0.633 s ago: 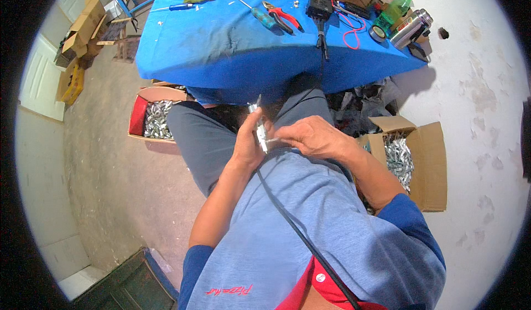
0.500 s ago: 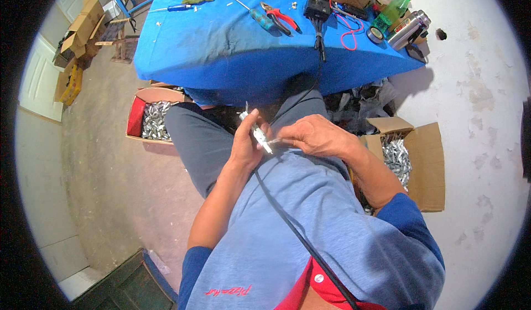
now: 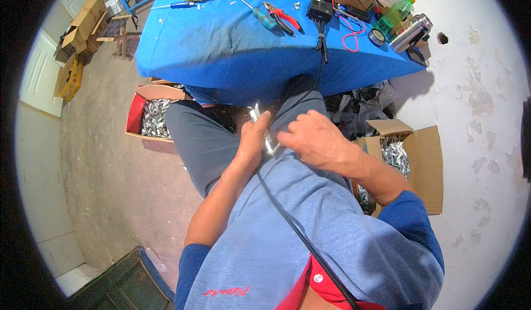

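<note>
My left hand [image 3: 253, 139] is closed around a slim silvery metal part [image 3: 254, 113] above my lap, thumb lying along it. The part's upper end sticks out past the fingers, and its lower end shows beside the thumb, blurred. Close against that lower end is my right hand [image 3: 318, 138], fingers curled in. A pale thin shape blurs at the right fingertips; whether it belongs to the part or is pinched separately, I cannot tell. A black cable [image 3: 285, 216] runs down over my shirt from near the hands.
Ahead stands a blue-covered table [image 3: 221, 61] with red-handled pliers [image 3: 285, 18], screwdrivers [image 3: 260, 17], a black adapter [image 3: 319, 9], a green bottle [image 3: 395, 14] and a steel flask [image 3: 409, 33]. Boxes of small metal parts sit left [image 3: 156, 117] and right [image 3: 395, 158]. A wall [image 3: 475, 144] rises at right.
My right hand has turned and its fingers are curled in more, knuckles up. The silvery part in my left hand stands steeper, with that thumb pointing farther up and right.
</note>
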Motion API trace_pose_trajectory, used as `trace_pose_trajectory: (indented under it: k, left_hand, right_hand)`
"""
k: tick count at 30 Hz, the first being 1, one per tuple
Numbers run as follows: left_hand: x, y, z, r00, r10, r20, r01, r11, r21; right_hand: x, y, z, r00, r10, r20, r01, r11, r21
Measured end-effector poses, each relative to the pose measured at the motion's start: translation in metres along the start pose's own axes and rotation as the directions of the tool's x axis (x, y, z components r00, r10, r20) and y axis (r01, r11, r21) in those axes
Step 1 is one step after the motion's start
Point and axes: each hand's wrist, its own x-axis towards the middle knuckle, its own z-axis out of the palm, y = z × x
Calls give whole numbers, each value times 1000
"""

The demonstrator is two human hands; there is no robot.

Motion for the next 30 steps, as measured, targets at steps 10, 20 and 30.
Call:
trace_pose_trajectory:
  k: [10,20,30]
  left_hand:
    - [-4,5,-3,998,-32,45,37,993,-116]
    - [-8,12,-3,996,93,12,-93,995,46]
    - [-14,4,-6,931,55,360,-63,998,11]
  right_hand:
    - [-14,12,-12,926,16,377,-83,983,162]
    - [-88,21,5,823,477,308,-551,541,636]
    - [-429,132,154,-128,939,-319,-934,-223,-280]
